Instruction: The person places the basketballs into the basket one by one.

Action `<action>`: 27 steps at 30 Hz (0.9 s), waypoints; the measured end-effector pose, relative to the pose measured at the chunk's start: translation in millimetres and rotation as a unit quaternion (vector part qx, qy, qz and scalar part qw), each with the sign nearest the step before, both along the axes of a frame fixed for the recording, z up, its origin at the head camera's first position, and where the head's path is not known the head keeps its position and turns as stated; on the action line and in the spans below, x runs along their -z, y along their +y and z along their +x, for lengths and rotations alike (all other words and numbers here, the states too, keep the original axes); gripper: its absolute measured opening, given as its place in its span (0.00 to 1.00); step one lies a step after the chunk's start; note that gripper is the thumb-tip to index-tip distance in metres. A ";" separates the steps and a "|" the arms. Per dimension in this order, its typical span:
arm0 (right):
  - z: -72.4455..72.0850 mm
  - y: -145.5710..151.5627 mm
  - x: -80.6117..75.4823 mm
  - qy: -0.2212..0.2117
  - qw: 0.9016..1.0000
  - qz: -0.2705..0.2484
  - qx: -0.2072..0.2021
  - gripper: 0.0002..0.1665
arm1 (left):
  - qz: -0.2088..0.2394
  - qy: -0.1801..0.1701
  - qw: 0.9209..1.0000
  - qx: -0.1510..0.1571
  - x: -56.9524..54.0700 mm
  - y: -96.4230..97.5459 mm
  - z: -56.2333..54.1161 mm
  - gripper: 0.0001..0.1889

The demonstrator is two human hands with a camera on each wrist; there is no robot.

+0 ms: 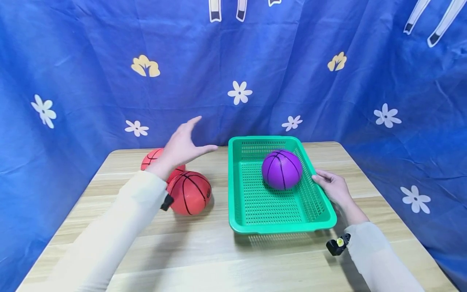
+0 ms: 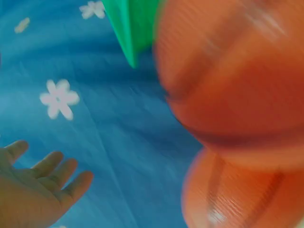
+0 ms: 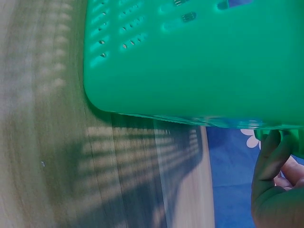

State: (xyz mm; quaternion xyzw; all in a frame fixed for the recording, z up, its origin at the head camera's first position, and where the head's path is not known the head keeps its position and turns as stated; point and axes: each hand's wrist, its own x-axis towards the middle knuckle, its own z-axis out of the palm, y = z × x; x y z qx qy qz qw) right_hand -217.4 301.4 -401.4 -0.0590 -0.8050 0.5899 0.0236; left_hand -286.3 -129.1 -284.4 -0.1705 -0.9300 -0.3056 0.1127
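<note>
My left hand (image 1: 182, 146) hovers above two red basketballs with its fingers extended and thumb spread, holding nothing. The nearer basketball (image 1: 190, 194) rests on the table; the other basketball (image 1: 152, 158) sits behind it, partly hidden by my hand and sleeve. In the left wrist view, a ball (image 2: 237, 80) looms large and blurred beside the spread fingers (image 2: 54, 175). With my right hand (image 1: 333, 187) I pinch the right rim of a green plastic basket (image 1: 235, 190). Inside it, toward the right wall, lies a purple basketball (image 1: 282, 169).
A light wooden table (image 1: 204, 259) carries everything. Behind it and along the sides hangs a blue cloth (image 1: 189, 77) printed with white flowers. The basket's slotted wall casts a striped shadow on the wood in the right wrist view.
</note>
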 end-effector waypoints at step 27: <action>-1.3 0.2 2.7 0.004 1.000 -0.004 0.003 0.34 | 0.065 -0.020 0.996 -0.052 91.1 -149.2 -3.8 0.52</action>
